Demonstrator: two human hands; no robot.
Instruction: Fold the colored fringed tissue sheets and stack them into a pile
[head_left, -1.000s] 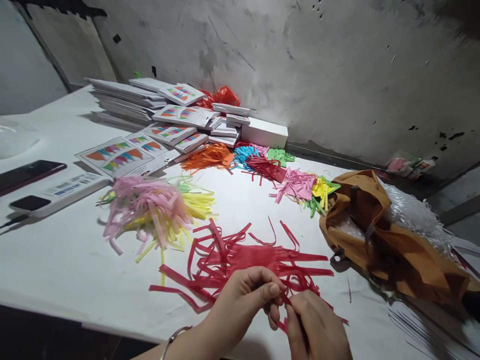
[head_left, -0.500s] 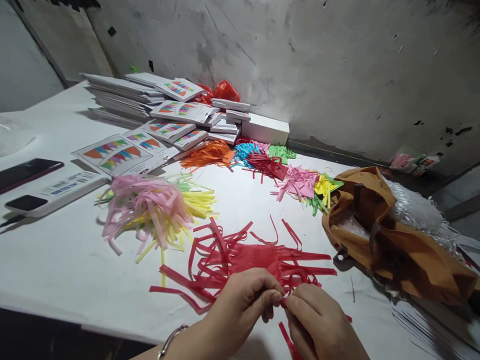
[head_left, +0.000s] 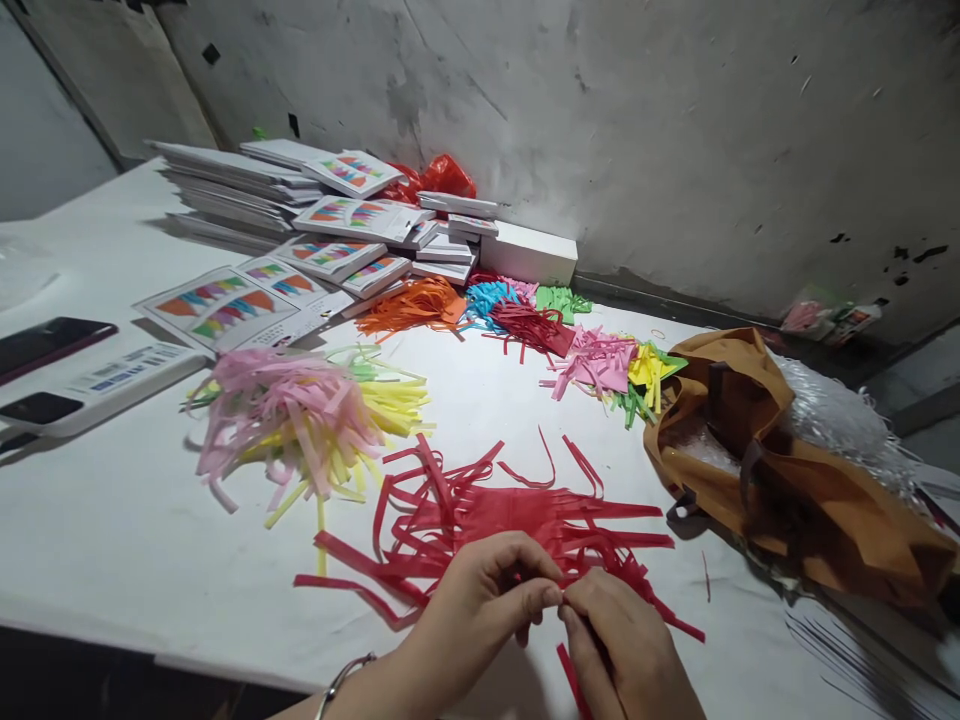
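A pile of red fringed paper strips (head_left: 487, 520) lies on the white table (head_left: 135, 540) near its front edge. My left hand (head_left: 480, 610) and my right hand (head_left: 630, 650) meet over the near side of that pile, fingertips pinched together on a red strip. A loose red end hangs below my right hand. A bracelet shows on my left wrist.
Pink and yellow fringed paper (head_left: 300, 415) lies left of the red pile. More coloured bundles (head_left: 592, 365) sit further back by stacked printed cards (head_left: 330, 225) and a white box (head_left: 529, 253). An orange bag (head_left: 772, 470) with clear plastic lies at right. Phones (head_left: 52, 345) rest at left.
My hands have stayed pinched together on the red strip, shifting slightly. The camera has tilted a little, so the table items sit higher in view.
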